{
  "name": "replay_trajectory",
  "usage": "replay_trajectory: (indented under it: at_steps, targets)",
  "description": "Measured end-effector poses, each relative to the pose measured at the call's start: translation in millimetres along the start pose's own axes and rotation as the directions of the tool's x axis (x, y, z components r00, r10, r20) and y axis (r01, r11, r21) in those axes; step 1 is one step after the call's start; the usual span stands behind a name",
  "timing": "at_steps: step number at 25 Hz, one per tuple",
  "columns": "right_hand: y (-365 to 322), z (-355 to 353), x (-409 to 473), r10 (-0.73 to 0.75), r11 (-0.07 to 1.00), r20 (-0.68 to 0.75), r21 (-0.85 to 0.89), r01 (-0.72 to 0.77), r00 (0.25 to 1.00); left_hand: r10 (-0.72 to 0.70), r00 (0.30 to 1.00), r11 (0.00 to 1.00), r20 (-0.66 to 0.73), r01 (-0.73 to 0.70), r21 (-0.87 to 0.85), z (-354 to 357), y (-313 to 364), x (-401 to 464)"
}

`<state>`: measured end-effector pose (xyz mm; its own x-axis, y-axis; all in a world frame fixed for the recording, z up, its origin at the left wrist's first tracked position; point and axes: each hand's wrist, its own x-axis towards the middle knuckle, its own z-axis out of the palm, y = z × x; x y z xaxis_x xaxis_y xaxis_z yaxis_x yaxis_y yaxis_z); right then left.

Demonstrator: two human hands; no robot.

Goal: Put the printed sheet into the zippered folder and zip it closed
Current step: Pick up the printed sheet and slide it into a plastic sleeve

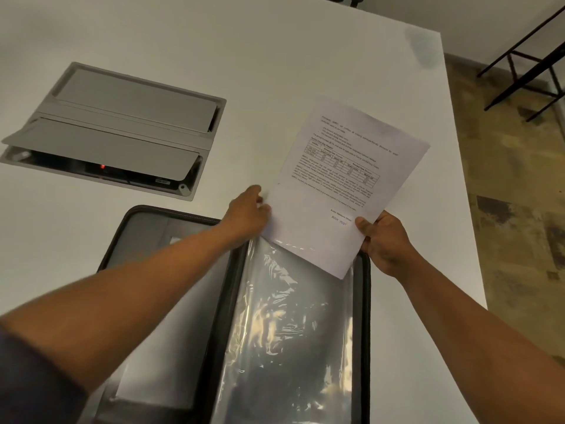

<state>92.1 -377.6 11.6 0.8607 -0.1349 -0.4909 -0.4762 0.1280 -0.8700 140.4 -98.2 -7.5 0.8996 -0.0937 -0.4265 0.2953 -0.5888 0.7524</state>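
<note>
The printed sheet (342, 182), white with text and a table, is held tilted above the top edge of the open zippered folder (171, 237). The dark folder lies flat on the white table, and a clear plastic sleeve (290, 325) covers its right half. The sheet's lower corner sits inside the sleeve's top opening. My left hand (247, 212) grips the sheet's left edge at the sleeve's mouth. My right hand (385, 240) pinches the sheet's lower right edge, thumb on top.
A grey cable box (122, 123) with hinged lids is set into the white table (275, 56) at the left; its near lid is raised and a red light shows inside. The table's right edge runs close to the folder. Black furniture legs (526, 65) stand on the floor beyond it.
</note>
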Motion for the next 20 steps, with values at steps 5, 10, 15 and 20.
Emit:
replay_trajectory:
  at_steps: [5,10,15,20]
  targets:
    - [5,-6,6,0.044,0.999,0.021,0.028,-0.044,0.999,0.023,0.969,0.993,0.245,-0.051,0.106,-14,-7,21]
    - [6,-9,13,0.074,0.997,0.027,0.027,-0.075,0.997,-0.023,0.919,0.994,0.394,0.063,-0.088,-21,-16,33]
    - [8,-7,18,0.056,0.998,0.016,-0.025,-0.055,0.998,0.055,0.89,0.993,0.453,0.001,-0.122,-22,-22,34]
    - [11,-5,20,0.02,0.998,-0.029,-0.066,-0.021,0.999,0.093,0.892,0.995,0.442,-0.073,-0.062,-20,-22,33]
